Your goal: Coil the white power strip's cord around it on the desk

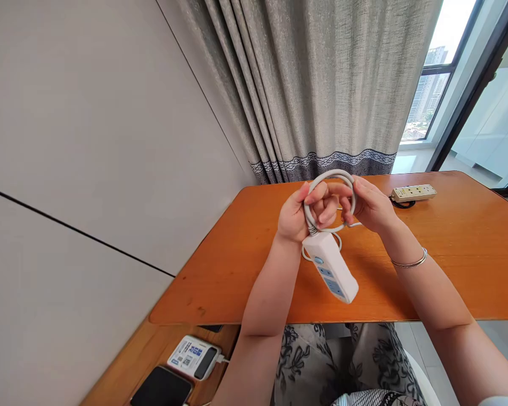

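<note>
A white power strip with light-blue socket faces hangs tilted below my hands, over the near part of the orange-brown table. Its pale grey power cord is looped into a coil above it. My left hand is closed round the coil's left side, just above where the cord enters the strip. My right hand pinches the coil's right side between thumb and fingers. More cord trails behind the strip towards the tabletop; its plug cannot be made out.
Another power strip, cream with a black cord, lies at the table's far right. Below left, a white power bank and a black phone rest on a wooden surface. A grey curtain hangs behind; a wall borders the left.
</note>
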A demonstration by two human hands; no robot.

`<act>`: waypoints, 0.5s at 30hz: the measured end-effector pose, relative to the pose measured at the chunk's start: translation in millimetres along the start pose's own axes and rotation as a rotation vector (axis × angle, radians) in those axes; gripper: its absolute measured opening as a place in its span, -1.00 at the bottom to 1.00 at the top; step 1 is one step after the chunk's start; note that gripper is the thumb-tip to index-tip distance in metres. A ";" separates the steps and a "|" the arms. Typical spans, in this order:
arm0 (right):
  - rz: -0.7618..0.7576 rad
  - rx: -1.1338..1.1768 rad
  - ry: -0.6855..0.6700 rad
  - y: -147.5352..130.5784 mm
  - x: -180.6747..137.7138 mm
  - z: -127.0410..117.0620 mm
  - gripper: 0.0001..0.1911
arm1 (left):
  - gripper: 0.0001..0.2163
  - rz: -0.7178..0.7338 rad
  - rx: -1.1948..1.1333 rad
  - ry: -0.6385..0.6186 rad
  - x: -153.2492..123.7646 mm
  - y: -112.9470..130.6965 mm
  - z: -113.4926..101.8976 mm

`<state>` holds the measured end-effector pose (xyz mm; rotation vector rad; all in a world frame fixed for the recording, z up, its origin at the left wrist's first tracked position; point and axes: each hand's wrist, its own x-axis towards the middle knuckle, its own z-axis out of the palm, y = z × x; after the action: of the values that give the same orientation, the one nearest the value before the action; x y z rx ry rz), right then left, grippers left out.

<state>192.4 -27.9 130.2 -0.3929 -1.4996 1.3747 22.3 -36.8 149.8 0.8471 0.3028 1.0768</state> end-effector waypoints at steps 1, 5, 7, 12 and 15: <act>0.020 0.004 -0.018 0.7 0.5 0.0 -0.50 | -0.56 0.025 0.014 0.018 0.0 -0.8 -0.2; 0.024 -0.094 0.041 11.6 3.2 -0.7 -0.44 | -0.59 0.142 0.097 0.006 0.8 -5.0 4.0; -0.001 -0.216 0.100 19.8 3.7 1.3 -0.41 | -0.61 0.234 0.171 -0.038 1.9 -4.5 6.8; 0.101 -0.755 -0.020 30.2 -0.9 17.3 -0.53 | -0.58 0.455 0.418 -0.120 3.3 7.9 2.2; 0.261 -1.325 -0.182 28.1 -5.6 28.3 -0.75 | -0.57 0.502 0.465 -0.123 3.8 15.1 -5.2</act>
<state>160.9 -39.4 107.9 -1.3203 -2.4270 0.3889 11.2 -28.0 158.1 1.4521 0.2451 1.4366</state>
